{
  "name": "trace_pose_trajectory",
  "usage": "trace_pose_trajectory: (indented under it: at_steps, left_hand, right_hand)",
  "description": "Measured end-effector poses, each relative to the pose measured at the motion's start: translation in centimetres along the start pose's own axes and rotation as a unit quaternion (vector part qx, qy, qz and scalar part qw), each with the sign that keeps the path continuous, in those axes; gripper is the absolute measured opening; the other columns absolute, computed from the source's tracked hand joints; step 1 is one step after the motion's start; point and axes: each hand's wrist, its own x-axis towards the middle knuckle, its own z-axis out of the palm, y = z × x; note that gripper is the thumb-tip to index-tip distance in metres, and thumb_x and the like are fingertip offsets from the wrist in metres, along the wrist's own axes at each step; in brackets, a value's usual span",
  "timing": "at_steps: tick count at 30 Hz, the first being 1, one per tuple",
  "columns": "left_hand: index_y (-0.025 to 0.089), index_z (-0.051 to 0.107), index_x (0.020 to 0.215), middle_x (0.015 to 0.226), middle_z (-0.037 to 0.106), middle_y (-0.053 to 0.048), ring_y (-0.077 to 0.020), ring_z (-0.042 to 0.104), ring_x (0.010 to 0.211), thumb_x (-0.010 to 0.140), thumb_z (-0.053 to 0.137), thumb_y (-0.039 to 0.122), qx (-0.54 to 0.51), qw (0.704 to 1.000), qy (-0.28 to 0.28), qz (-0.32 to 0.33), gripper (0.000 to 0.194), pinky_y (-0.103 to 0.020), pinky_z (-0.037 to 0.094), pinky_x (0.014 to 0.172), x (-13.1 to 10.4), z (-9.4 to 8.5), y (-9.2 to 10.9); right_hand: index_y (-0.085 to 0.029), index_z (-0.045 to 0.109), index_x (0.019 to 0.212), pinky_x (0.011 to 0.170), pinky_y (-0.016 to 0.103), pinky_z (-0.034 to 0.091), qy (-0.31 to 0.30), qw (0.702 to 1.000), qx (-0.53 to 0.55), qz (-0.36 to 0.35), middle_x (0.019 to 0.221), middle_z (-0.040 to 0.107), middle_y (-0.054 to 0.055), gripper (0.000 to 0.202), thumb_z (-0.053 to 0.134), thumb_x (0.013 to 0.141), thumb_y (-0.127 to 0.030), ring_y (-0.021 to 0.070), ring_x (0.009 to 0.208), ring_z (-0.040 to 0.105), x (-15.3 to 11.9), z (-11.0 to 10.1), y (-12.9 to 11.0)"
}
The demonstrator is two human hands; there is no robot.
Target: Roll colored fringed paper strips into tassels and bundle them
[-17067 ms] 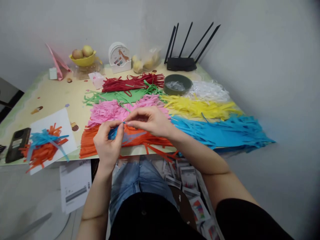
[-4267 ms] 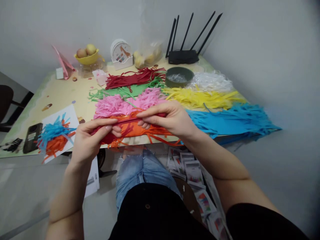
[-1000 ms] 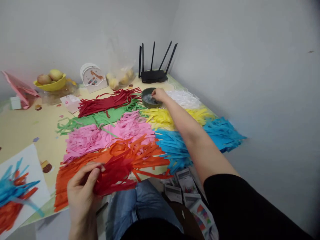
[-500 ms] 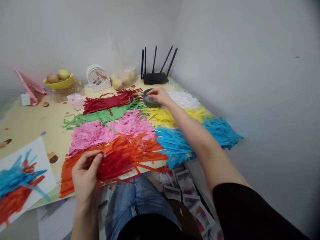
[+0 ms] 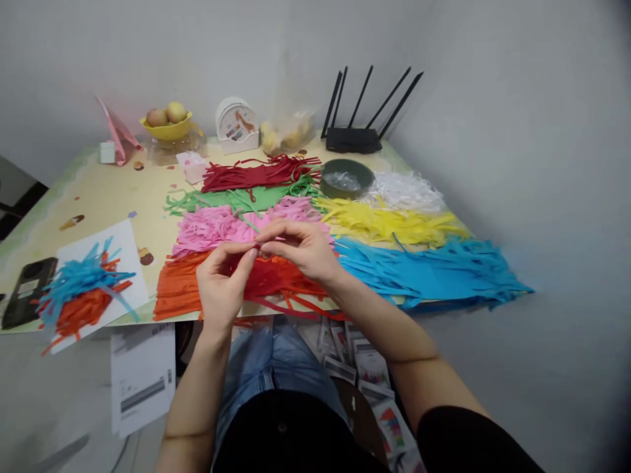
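Observation:
My left hand [image 5: 223, 284] pinches the gathered end of a red strip bundle [image 5: 269, 279], which hangs over the orange strips [image 5: 178, 287]. Its fingertips meet those of my right hand [image 5: 302, 249], whose thumb and forefinger are closed together at the same end; anything between them is too small to name. Beyond the hands lie pink strips [image 5: 211, 226], green strips [image 5: 231, 199] and dark red strips [image 5: 251, 176]. A dark round bowl [image 5: 348, 179] holds small clear items. To the right are white strips [image 5: 409, 192], yellow strips [image 5: 399, 225] and blue strips [image 5: 434, 270].
At the left, a white sheet [image 5: 133, 263] bears blue and orange bundles beside a dark phone [image 5: 30, 289]. Along the back stand a yellow fruit bowl [image 5: 170, 131], a giraffe-patterned holder [image 5: 237, 128], a bag [image 5: 290, 135] and a black router [image 5: 353, 140]. Packets [image 5: 369, 364] lie below the table.
My right hand has come back from the dark bowl to meet my left hand at the red bundle's end. The view has shifted, so more of the left side shows.

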Motion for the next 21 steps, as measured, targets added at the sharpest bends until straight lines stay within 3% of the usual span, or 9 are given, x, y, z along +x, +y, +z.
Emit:
trace_pose_trajectory:
  at_steps: [3, 9, 15, 21]
  left_hand:
    - [0.018, 0.076, 0.087, 0.083, 0.077, -0.003, -0.0143, 0.072, 0.077, 0.085, 0.075, 0.025, 0.035, 0.999, 0.011, 0.022, 0.008, -0.025, 0.056, 0.075, -0.5, -0.7, 0.2]
    - [0.019, 0.074, 0.088, 0.085, 0.076, -0.002, -0.0137, 0.070, 0.080, 0.088, 0.069, 0.021, 0.184, 0.974, 0.015, 0.127, 0.005, -0.025, 0.054, 0.077, -1.3, -1.7, 1.4]
    - [0.018, 0.073, 0.086, 0.082, 0.076, -0.001, -0.0136, 0.070, 0.077, 0.086, 0.070, 0.018, 0.180, 0.980, -0.027, 0.078, 0.003, -0.024, 0.054, 0.075, -1.7, -2.0, 2.0]
    - [0.018, 0.072, 0.085, 0.083, 0.075, -0.001, -0.0132, 0.071, 0.077, 0.083, 0.076, 0.022, 0.058, 0.998, -0.003, 0.015, 0.007, -0.022, 0.055, 0.074, -1.9, -2.2, 1.4]
  right_hand:
    - [-0.019, 0.078, 0.084, 0.081, 0.030, 0.057, -0.005, 0.999, -0.024, -0.031, 0.087, 0.074, 0.004, 0.026, 0.083, 0.078, -0.044, 0.0152, 0.084, 0.068, -0.4, 0.7, 0.0]
    - [-0.021, 0.076, 0.086, 0.081, 0.030, 0.056, 0.024, 0.993, -0.073, -0.088, 0.088, 0.074, 0.003, 0.018, 0.079, 0.084, -0.038, 0.0152, 0.084, 0.068, -1.6, 1.9, 0.1]
    - [-0.021, 0.075, 0.082, 0.080, 0.032, 0.056, 0.029, 0.983, -0.144, -0.114, 0.086, 0.075, 0.005, 0.022, 0.075, 0.087, -0.043, 0.0169, 0.083, 0.067, -2.2, 2.2, 0.3]
    - [-0.019, 0.074, 0.087, 0.079, 0.030, 0.056, -0.009, 0.995, -0.089, -0.039, 0.087, 0.073, 0.004, 0.030, 0.078, 0.083, -0.048, 0.0154, 0.082, 0.067, -1.9, 2.0, -0.2]
